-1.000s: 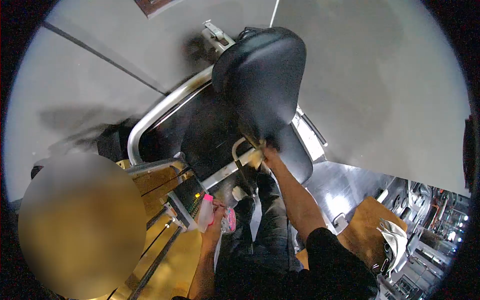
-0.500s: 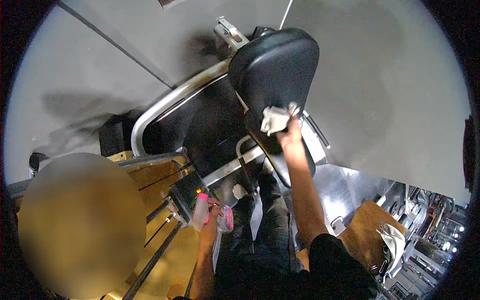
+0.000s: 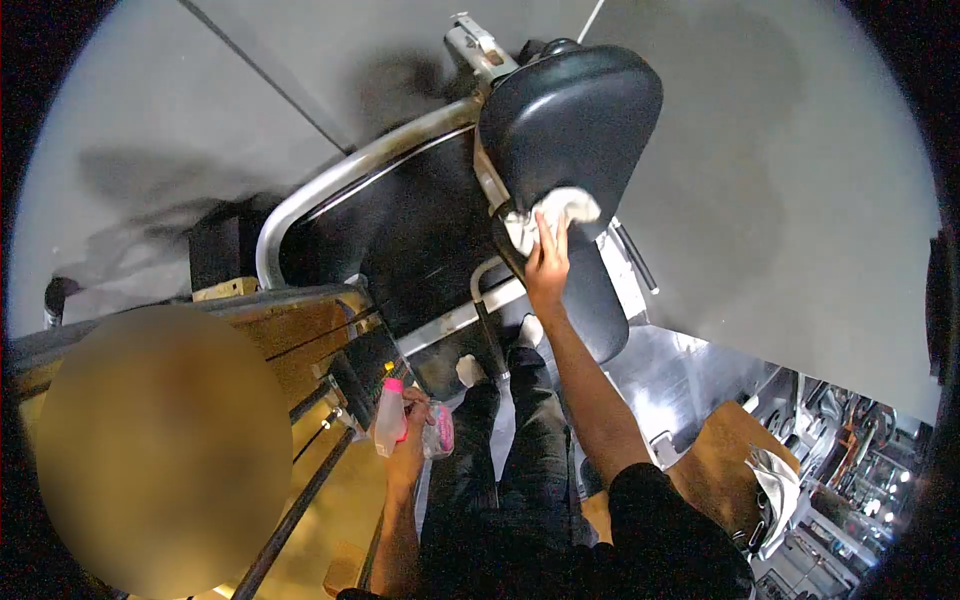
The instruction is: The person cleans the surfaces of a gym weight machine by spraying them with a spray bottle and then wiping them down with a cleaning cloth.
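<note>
My right hand (image 3: 547, 270) presses a crumpled white cloth (image 3: 573, 207) against the lower part of a black padded backrest (image 3: 570, 125), its fingers stretched over the fabric. Just below is a second black pad (image 3: 592, 310), the seat, partly covered by my forearm. Low on the left, my left hand (image 3: 408, 445) is closed around a translucent spray bottle (image 3: 389, 418) with a pink top and a yellow nozzle tip. A clear container with a pink label (image 3: 441, 430) is held in the same hand; its far side is hidden.
A curved metal frame tube (image 3: 330, 190) runs left of the pads. Dark rods (image 3: 300, 510) and a blurred round area (image 3: 165, 450) fill the lower left. At right, a white cloth (image 3: 775, 490) hangs by a brown panel (image 3: 725, 460). My legs stand below the machine.
My right hand has shifted left with the cloth across the pad, and its fingers now lie flatter on it. The whole view has moved slightly. My left hand keeps hold of both containers.
</note>
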A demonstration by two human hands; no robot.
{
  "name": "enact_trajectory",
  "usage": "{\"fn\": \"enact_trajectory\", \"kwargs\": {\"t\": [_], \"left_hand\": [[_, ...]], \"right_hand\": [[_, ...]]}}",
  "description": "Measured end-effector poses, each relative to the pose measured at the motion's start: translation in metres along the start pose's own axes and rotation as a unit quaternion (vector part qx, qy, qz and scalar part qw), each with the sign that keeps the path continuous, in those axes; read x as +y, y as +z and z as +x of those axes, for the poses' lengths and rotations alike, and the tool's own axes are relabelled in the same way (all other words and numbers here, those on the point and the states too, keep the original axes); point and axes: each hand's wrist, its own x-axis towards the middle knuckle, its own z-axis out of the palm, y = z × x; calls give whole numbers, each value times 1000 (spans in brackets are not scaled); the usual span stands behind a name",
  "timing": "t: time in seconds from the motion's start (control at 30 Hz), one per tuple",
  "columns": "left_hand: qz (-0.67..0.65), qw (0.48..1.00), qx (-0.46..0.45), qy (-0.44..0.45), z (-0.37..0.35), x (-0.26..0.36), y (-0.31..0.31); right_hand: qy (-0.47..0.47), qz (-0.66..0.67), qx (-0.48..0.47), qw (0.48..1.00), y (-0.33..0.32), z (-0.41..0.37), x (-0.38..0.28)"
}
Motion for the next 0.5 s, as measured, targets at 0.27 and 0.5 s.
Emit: {"fn": "enact_trajectory", "kwargs": {"t": [0.27,0.5], "left_hand": [[-55,998,-6,-32,-11,-41,-16],[-73,993,47,-84,-22,-51,-32]], "right_hand": [[260,40,-189,946,-3,-36,20],[-319,-7,-109,941,-45,113,-135]]}}
